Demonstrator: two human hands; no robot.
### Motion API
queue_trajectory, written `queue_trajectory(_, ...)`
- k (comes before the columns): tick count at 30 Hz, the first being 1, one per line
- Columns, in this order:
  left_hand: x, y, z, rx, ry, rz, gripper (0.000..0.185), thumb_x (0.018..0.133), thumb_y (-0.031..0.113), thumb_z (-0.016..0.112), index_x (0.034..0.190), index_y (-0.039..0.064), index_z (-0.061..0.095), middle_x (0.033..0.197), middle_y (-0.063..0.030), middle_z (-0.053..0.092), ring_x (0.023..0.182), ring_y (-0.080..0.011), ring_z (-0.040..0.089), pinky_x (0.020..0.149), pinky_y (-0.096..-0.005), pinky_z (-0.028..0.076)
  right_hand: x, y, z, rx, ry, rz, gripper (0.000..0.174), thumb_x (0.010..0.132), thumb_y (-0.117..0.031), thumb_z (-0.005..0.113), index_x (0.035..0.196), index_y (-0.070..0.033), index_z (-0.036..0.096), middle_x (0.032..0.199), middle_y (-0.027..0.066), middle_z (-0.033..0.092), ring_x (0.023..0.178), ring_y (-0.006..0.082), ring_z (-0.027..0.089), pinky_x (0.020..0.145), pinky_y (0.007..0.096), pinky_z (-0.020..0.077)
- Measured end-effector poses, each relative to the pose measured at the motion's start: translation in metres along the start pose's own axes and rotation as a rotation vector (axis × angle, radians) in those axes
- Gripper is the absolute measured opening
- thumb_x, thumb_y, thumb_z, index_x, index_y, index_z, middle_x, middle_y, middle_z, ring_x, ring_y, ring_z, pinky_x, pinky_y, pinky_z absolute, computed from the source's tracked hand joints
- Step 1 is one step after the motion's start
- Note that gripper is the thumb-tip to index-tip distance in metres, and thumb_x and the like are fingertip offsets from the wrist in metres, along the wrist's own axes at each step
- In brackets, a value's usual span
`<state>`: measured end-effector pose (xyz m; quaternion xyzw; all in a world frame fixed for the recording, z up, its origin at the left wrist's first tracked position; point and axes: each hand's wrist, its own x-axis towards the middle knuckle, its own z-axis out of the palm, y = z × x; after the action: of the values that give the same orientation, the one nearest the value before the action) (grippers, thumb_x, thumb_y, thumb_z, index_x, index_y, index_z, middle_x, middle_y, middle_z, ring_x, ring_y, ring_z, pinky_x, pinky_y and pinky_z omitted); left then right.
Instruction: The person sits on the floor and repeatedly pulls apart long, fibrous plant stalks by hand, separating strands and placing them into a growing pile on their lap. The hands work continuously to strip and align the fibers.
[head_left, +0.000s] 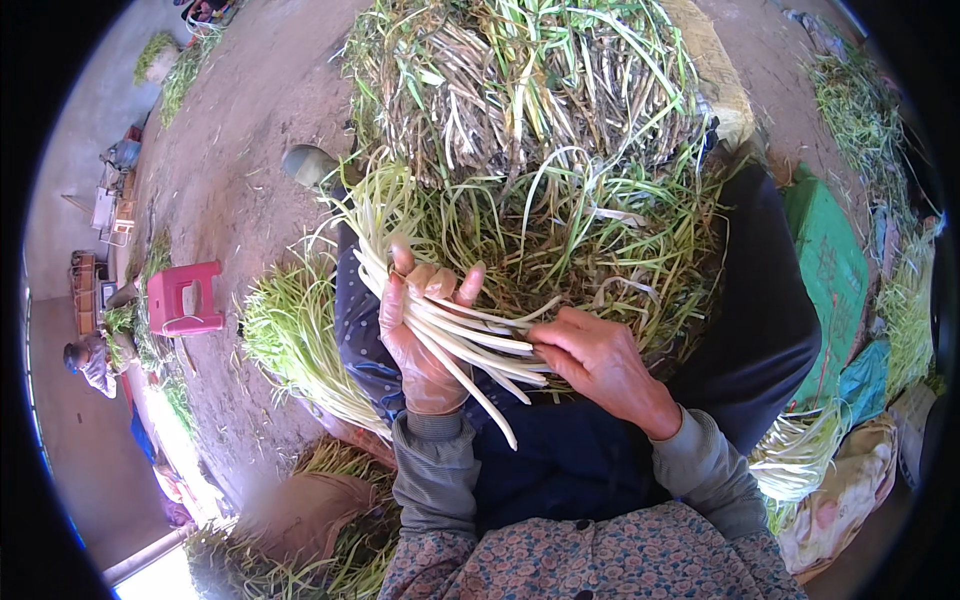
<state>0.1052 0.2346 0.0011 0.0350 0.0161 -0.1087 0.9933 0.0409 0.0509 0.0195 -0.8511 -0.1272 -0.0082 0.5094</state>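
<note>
A bunch of pale stalks (472, 352), with the look of blanched chives or garlic shoots, lies across my left hand (427, 337). That hand wears a thin translucent glove and grips the bunch. The leafy yellow-green ends (382, 202) fan out past my fingers at upper left. My right hand (600, 364) pinches at the white stem ends on the other side; its fingertips partly hide what they hold. Below both hands, loose leaves and trimmings (600, 255) cover my lap. Just beyond them rests a large heap of uncleaned stalks (517, 97), brown and dirty along the stems.
Cleaned greens (307, 337) lie by my left leg, and more white stalks (795, 457) at right. A pink plastic stool (186, 298) stands on the dirt floor (247, 165). A green box-like object (825, 277) sits beside my right knee. Another person (97, 364) is far left.
</note>
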Motion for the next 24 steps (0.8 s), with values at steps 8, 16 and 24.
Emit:
queue_trajectory(8,-0.008,-0.008,-0.001,0.047,0.044,0.019,0.031,0.092,0.017,0.048,0.120,0.007,0.046,0.081,-0.0067,0.053,0.084,-0.0234,0.054,0.101,-0.0595,0.032,0.007,0.013,0.018,0.003,0.059,-0.003,0.015,0.077,-0.015,0.067,0.082,-0.004,0.058,0.072,0.0076,0.054,0.057,0.0277,0.057,0.049,0.0370,0.0451)
queue_trajectory(16,-0.018,-0.014,-0.007,0.235,0.130,-0.055,0.033,0.087,0.020,0.056,0.116,0.009,0.047,0.085,-0.0064,0.055,0.085,-0.0225,0.055,0.099,-0.0559,0.036,0.003,0.018,0.018,0.002,0.000,-0.086,0.013,0.078,-0.012,0.064,0.079,-0.004,0.055,0.070,0.0079,0.053,0.056,0.0275,0.056,0.048,0.0367,0.0442)
queue_trajectory(24,-0.022,-0.008,-0.005,0.250,0.241,-0.126,0.017,0.087,0.016,0.056,0.099,0.007,0.048,0.082,-0.0053,0.052,0.083,-0.0217,0.055,0.094,-0.0530,0.042,-0.003,0.030,0.015,0.196,-0.060,-0.001,0.009,0.081,-0.009,0.061,0.080,-0.003,0.054,0.068,0.0084,0.053,0.058,0.0214,0.058,0.049,0.0319,0.0445)
